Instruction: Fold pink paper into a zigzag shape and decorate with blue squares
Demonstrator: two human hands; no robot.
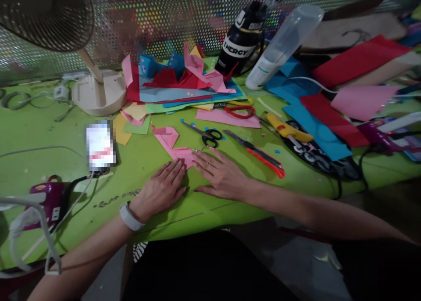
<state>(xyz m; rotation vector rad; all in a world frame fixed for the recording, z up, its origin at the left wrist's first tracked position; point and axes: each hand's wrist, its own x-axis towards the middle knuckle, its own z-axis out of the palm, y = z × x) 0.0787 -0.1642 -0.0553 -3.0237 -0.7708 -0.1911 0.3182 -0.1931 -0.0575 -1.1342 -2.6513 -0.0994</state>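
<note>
A folded pink paper piece [181,154] lies flat on the green tabletop [210,211], its upper end bent over to the left. My left hand [162,189] rests on its lower left edge, fingers stretched out and palm down. From the right, my right hand [220,173] lies flat with fingertips at the paper's right edge; its fingers are spread. Just beyond sit black-handled scissors [205,134]. A red and black utility knife [255,154] lies to the right of them.
A fan [98,92] and a lit phone [100,145] stand left. Folded papers [184,79] are piled at the back, beside a black bottle [238,46] and a clear bottle [283,46]. Coloured sheets [329,121] and a yellow-handled tool [289,127] are at right. A purple corded device [46,200] sits lower left.
</note>
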